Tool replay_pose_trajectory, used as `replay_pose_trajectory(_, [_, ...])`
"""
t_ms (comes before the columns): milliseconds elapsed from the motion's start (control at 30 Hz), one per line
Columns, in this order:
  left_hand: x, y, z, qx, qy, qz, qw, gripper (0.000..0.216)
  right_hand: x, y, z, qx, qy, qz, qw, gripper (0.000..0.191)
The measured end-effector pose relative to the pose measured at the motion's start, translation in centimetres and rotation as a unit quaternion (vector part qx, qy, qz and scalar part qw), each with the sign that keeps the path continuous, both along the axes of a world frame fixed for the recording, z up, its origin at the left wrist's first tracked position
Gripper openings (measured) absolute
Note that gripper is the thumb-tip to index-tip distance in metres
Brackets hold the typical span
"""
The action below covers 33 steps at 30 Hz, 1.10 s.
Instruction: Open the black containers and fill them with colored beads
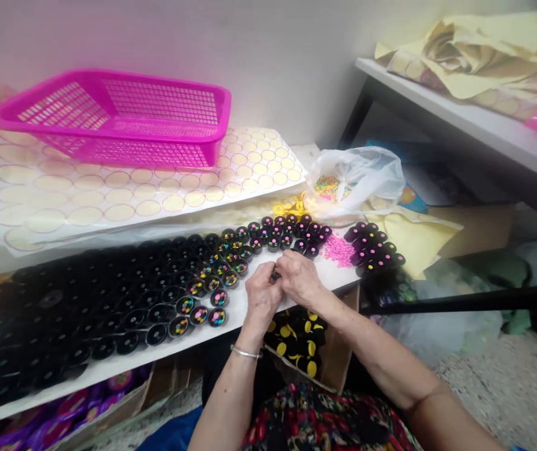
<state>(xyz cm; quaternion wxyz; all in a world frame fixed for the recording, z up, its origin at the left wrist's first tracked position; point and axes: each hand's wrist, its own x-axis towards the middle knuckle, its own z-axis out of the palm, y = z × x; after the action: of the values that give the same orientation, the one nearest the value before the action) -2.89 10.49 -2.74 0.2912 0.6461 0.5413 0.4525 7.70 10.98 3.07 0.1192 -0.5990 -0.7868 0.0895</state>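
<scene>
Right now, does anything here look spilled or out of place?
Yes: a small heap of pink beads lies loose on the table, between two clusters of black cups, not inside any cup or the plastic bag.

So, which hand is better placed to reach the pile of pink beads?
Probably the right hand: it is nearer to the pink beads; the left hand is farther. Both pinch one small black piece.

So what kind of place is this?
Probably a small craft workshop: rows of black cups fill the shelf, sticker sheets lie behind them, a bag of beads sits nearby, and the left hand and right hand pinch a small dark piece.
</scene>
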Motion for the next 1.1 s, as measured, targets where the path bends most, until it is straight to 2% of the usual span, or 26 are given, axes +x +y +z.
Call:
replay_pose_trajectory(167, [0.1,-0.1,-0.1,-0.002,0.004,0.005,1.0,0.008,-0.2,-0.2,0.0,0.002,0.007,-0.024,1.0,0.02])
replay_pose_trajectory(333, [0.1,-0.3,-0.1,0.0,0.025,0.015,1.0,0.002,0.9,-0.7,-0.7,0.022,0.093,0.019,0.995,0.022])
replay_pose_trajectory(433, [0.1,-0.1,-0.2,-0.001,0.023,0.028,0.999,0.005,2.8,-0.4,-0.3,0.04,0.192,0.018,0.98,0.017])
replay_pose_trajectory(533, [0.2,0.4,-0.4,0.001,0.021,0.065,0.998,0.011,6.2,2.1,1.0,0.066,0.244,-0.027,0.967,0.016])
replay_pose_trajectory(633, [0.3,1.0,-0.7,0.016,0.017,0.135,0.991,0.024,10.5,6.8,2.4,0.07,0.177,-0.162,0.968,0.022])
replay_pose_trajectory(700, [0.3,1.2,-1.1,0.017,0.006,0.152,0.988,0.032,13.2,10.2,2.9,0.049,0.061,-0.242,0.967,0.027])
replay_pose_trajectory(733, [0.3,1.3,-1.3,0.017,-0.005,0.159,0.987,0.034,14.3,11.8,3.0,0.031,0.003,-0.257,0.966,0.029])
replay_pose_trajectory(867, [0.2,1.2,-1.9,0.037,-0.026,0.162,0.986,0.035,16.5,16.2,1.9,-0.011,-0.06,-0.239,0.969,0.027])
replay_pose_trajectory(1033, [0.2,0.9,-1.7,0.083,0.031,0.171,0.981,0.027,16.2,18.5,0.1,-0.048,-0.083,-0.174,0.98,0.031])
replay_pose_trajectory(1100, [0.1,0.9,-1.5,0.099,0.055,0.163,0.98,0.025,15.9,19.3,-0.2,-0.064,-0.089,-0.154,0.982,0.027])
